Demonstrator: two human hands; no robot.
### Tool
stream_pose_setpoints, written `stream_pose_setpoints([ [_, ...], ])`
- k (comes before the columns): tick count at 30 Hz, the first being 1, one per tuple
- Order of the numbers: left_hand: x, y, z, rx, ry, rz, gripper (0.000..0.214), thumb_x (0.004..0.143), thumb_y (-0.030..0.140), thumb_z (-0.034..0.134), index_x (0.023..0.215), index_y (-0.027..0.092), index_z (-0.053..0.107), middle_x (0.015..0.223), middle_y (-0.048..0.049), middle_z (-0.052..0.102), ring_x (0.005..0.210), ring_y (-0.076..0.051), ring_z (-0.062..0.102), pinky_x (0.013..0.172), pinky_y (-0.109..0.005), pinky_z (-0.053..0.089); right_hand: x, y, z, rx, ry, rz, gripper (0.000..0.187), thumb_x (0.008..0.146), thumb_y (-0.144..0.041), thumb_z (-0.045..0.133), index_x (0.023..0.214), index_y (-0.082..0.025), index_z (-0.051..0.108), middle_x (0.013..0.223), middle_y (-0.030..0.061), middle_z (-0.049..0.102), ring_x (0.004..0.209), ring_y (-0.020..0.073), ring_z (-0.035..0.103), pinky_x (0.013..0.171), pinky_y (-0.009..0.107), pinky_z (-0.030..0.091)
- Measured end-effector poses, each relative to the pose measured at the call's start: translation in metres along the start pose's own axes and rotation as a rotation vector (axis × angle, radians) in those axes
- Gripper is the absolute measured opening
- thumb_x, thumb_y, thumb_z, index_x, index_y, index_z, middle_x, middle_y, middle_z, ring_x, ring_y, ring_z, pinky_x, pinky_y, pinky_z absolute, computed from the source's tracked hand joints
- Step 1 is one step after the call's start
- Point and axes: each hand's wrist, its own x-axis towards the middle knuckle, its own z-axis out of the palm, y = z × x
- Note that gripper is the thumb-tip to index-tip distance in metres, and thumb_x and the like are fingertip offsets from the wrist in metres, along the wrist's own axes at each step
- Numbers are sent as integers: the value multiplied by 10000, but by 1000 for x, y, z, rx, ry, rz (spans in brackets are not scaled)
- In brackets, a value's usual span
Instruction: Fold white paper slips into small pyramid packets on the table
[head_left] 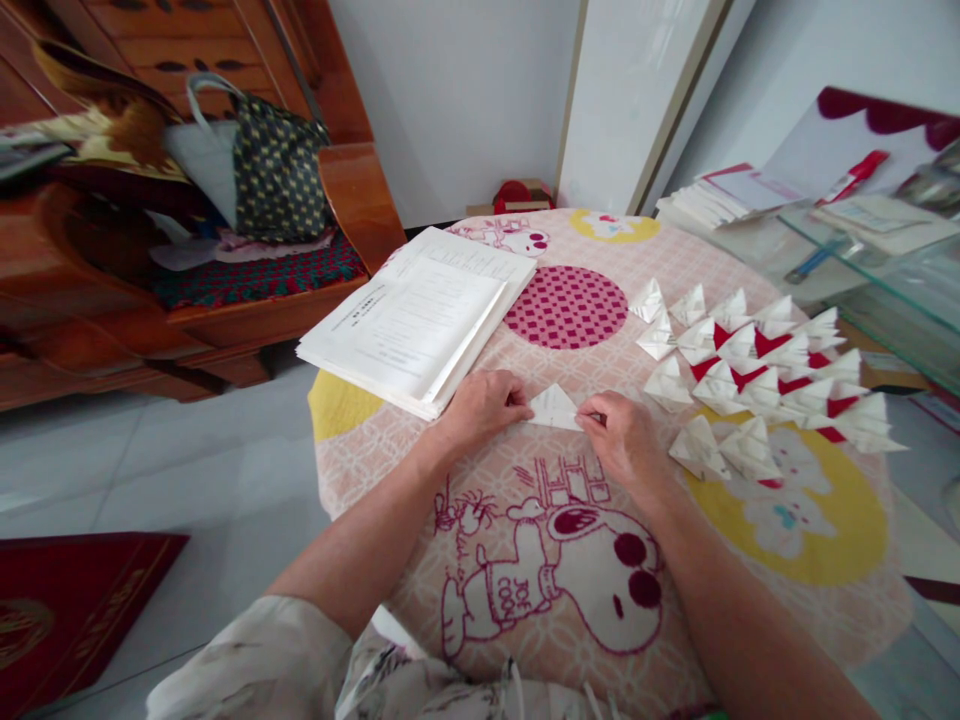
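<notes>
On the counter point(360, 470), the left hand point(491, 402) and right hand point(616, 432), fingertips pinched closed, grip opposite corners of a paper triangle point(553, 408) between them; beyond, left, lies a paper stack point(427, 325); right, folded pieces point(757, 392).

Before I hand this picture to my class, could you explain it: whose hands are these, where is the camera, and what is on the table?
There is no machine here: the left hand and right hand are a person's own, and bare. The only picture comes from a camera worn on that person's head, looking forward and down. Each hand pinches one end of a folded white paper triangle. A tablecloth printed with a cartoon dog lies beneath. On it, a stack of printed sheets lies beyond the left hand, and a cluster of folded paper pieces stands to the right, with red patches showing between some.
</notes>
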Motion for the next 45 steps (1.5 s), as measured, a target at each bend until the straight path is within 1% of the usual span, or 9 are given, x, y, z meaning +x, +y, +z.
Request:
stream_pose_setpoints([
  [8, 2, -5, 3, -22, -20, -2, 133, 783, 273, 674, 707, 163, 667, 733, -10, 650, 678, -122, 540, 641, -269, 344, 2, 3, -1, 64, -12, 38, 111, 759, -119, 617, 669, -170, 658, 711, 34, 646, 687, 165, 577, 661, 283, 390],
  [27, 1, -5, 3, 8, -17, 23, 152, 811, 268, 662, 706, 162, 636, 725, -8, 632, 682, -125, 536, 649, -266, 368, 4, 8, 3, 49, -1, 12, 147, 770, -99, 601, 669, -171, 678, 693, 28, 658, 668, 158, 578, 646, 278, 391],
  [29, -1, -3, 2, 29, 0, 62, 126, 813, 235, 657, 718, 162, 620, 747, -11, 629, 710, -133, 544, 680, -269, 395, 4, 8, 3, 34, -10, 24, 141, 769, -94, 606, 673, -167, 679, 690, 29, 656, 659, 157, 576, 639, 276, 389],
  [31, -3, 1, 2, 58, 39, 153, 35, 809, 172, 644, 786, 157, 623, 831, -32, 645, 789, -155, 565, 748, -288, 430, 5, 6, 2, 24, -17, 34, 138, 771, -96, 611, 673, -165, 679, 683, 30, 654, 650, 157, 575, 632, 274, 389],
  [33, -5, 6, 3, 82, 71, 280, 104, 818, 97, 596, 896, 155, 633, 947, -62, 657, 899, -182, 575, 826, -315, 449, 5, 5, 2, 18, -18, 39, 136, 771, -104, 618, 667, -167, 678, 674, 29, 655, 644, 157, 576, 627, 273, 389],
  [35, -8, 11, 6, 79, 42, 404, 202, 855, 45, 513, 969, 158, 637, 1014, -77, 655, 954, -184, 575, 855, -314, 458, 5, 4, 2, 14, -15, 43, 131, 769, -111, 622, 668, -171, 680, 664, 26, 656, 638, 158, 578, 622, 272, 388],
  [37, -9, 14, 8, 61, -31, 478, 242, 897, 36, 450, 960, 158, 650, 995, -75, 656, 919, -165, 586, 817, -283, 468, 6, 5, 2, 15, -9, 54, 125, 764, -112, 619, 678, -172, 687, 658, 25, 659, 631, 157, 581, 615, 270, 387],
  [40, -10, 13, 10, 76, -103, 493, 249, 915, 58, 459, 938, 162, 684, 964, -67, 664, 884, -155, 607, 767, -260, 469, 6, 7, 4, 20, 4, 78, 110, 755, -122, 621, 693, -170, 699, 661, 25, 668, 634, 158, 591, 619, 269, 394],
  [45, -9, 5, 9, 120, -143, 509, 283, 910, 89, 503, 1012, 220, 733, 1033, -50, 689, 933, -163, 640, 790, -264, 480, 6, 12, 1, -13, 0, 123, 101, 742, -140, 623, 697, -176, 706, 641, 18, 665, 630, 167, 600, 605, 274, 394],
])
